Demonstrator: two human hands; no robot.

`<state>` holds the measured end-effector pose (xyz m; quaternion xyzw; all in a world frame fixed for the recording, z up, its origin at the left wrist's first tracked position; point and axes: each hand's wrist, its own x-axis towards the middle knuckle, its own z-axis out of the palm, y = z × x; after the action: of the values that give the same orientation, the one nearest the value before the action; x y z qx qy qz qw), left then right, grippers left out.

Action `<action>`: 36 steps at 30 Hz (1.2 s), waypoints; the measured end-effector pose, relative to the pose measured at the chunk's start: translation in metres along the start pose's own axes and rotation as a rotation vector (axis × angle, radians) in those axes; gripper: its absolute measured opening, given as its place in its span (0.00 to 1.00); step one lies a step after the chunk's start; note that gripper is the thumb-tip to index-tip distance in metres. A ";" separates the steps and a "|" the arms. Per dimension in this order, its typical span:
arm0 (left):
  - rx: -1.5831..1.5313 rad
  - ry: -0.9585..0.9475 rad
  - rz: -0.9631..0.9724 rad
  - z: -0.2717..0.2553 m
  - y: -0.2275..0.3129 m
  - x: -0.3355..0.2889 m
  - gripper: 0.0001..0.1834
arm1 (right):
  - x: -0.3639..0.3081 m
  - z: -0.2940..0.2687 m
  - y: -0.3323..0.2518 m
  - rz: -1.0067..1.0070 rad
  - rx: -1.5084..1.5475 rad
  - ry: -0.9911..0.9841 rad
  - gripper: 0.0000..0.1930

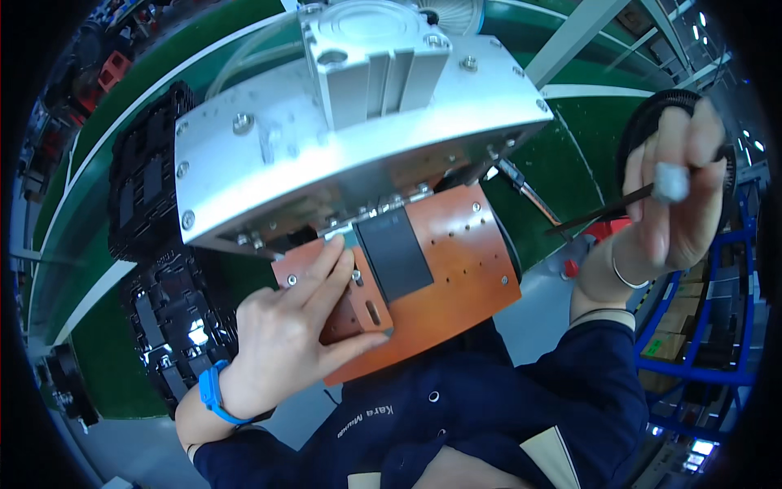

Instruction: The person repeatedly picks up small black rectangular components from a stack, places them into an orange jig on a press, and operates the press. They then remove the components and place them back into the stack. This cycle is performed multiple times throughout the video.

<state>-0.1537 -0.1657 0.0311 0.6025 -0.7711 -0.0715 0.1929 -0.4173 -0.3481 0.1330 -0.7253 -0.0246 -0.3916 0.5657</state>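
Left hand [285, 334] flat, fingers spread, pressing orange plate [456, 277] beside black pad [395, 253]. Right hand [676, 204] grip pinching thin black tweezers [603, 213]: light, stiff, slippery; hold mid-shaft.

Press head [358, 138]: bare aluminium, brushed, dull sheen, steel screws. Base plate [456, 277]: orange-brown laminate, smooth, semi-gloss, w/ drilled holes. Pad [395, 253] on it: dark grey, matt, rubber-like. Trays [167, 318]: black plastic, glossy. Tweezers [603, 213]: thin, black, matt. Wrist strap [213, 391]: blue, smooth plastic. Jacket [489, 407]: navy cloth, matt.
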 end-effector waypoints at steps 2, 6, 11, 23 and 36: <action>0.001 0.006 -0.002 0.004 -0.004 0.000 0.44 | -0.035 -0.038 -0.009 0.002 -0.432 0.300 0.09; 0.035 -0.002 -0.011 0.006 -0.006 -0.005 0.44 | -0.079 -0.099 0.018 0.133 -1.099 0.705 0.06; 0.088 -0.037 0.141 0.012 0.006 0.002 0.46 | -0.160 -0.184 0.097 0.541 -1.613 0.592 0.09; -0.070 -0.214 0.162 0.028 0.000 -0.003 0.44 | -0.179 -0.182 0.174 0.460 -1.794 0.588 0.11; -0.112 -0.240 0.129 0.027 -0.001 0.001 0.47 | -0.068 0.058 0.089 0.244 -0.980 -0.296 0.22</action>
<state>-0.1630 -0.1702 0.0061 0.5270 -0.8206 -0.1734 0.1371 -0.3906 -0.3040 0.0186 -0.9500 0.1663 -0.1817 0.1920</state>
